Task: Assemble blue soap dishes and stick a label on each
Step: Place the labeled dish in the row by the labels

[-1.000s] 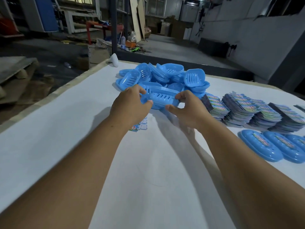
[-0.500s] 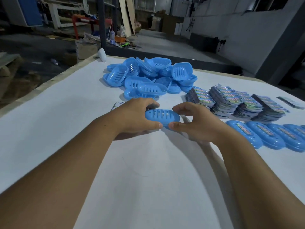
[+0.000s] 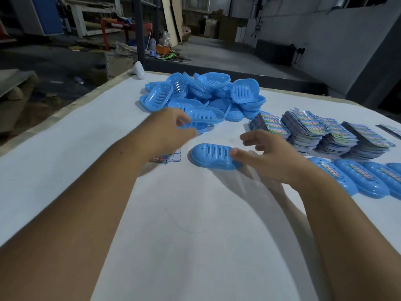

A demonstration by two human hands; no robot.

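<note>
An assembled blue soap dish (image 3: pixel 211 156) lies slotted side up on the white table (image 3: pixel 195 224), with no label on it. My right hand (image 3: pixel 267 155) hovers at its right end, fingers spread, thumb tip touching the dish. My left hand (image 3: pixel 171 129) is lifted to the left of it, fingers loosely apart and blurred, above a small sheet of labels (image 3: pixel 168 157). A heap of loose blue dish parts (image 3: pixel 204 94) lies beyond both hands.
Stacks of colourful label sheets (image 3: pixel 321 133) sit at the right. In front of them is a row of labelled blue dishes (image 3: pixel 355 178). A white object (image 3: pixel 138 70) stands at the table's far left corner. The table edge runs along the left.
Both hands held the dish together half a second ago. Now it lies on the table; my left hand has let go and moved left and up, and my right hand has opened.
</note>
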